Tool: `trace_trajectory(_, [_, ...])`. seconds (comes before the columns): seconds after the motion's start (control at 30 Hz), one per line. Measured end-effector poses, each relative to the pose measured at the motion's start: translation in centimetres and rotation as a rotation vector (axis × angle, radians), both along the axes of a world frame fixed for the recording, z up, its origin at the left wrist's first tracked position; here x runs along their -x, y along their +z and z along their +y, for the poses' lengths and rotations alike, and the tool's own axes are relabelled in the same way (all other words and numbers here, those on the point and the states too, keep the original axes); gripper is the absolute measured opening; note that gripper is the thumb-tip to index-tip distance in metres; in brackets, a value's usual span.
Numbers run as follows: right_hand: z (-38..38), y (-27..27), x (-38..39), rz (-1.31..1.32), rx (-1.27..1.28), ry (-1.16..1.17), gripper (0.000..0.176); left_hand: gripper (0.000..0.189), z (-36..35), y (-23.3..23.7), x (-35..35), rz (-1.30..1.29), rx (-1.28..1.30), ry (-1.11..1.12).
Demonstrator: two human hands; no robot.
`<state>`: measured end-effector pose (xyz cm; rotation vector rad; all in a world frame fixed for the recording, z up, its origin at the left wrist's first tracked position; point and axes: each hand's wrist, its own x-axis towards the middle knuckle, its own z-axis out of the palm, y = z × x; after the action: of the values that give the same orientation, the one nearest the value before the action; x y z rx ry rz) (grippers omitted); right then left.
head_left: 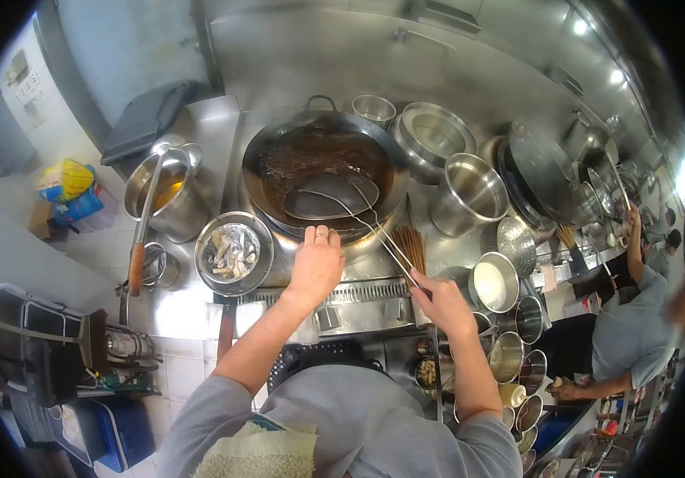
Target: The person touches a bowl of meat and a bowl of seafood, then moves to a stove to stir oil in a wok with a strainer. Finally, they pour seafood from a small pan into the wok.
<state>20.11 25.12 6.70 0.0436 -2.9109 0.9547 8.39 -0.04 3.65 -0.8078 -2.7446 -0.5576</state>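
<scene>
Reaching forward with left hand (pixel 315 264), arm extended, fingers curled, gripping near rim of wok (pixel 256 163). Clenching right hand (pixel 438 301) around skimmer (pixel 328 195) handle, near-right of wok; skimmer bowl resting inside wok.

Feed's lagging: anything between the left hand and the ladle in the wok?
Nothing visible. The left hand sits at the near rim of the large round dark wok; the long-handled metal ladle lies beyond, in dark liquid, held by the right hand.
</scene>
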Motion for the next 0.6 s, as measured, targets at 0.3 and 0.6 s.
trace_trajectory(0.3, [4.0, 3.9, -3.6, 0.005, -0.17, -0.048, 0.035, 0.067, -0.3, 0.0, -0.6, -0.071, 0.045, -0.01])
trace_trajectory(0.6, [4.0, 3.8, -2.0, 0.093, -0.324, -0.101, 0.034, 0.069, -0.4, -0.1, -0.7, 0.021, 0.082, -0.003])
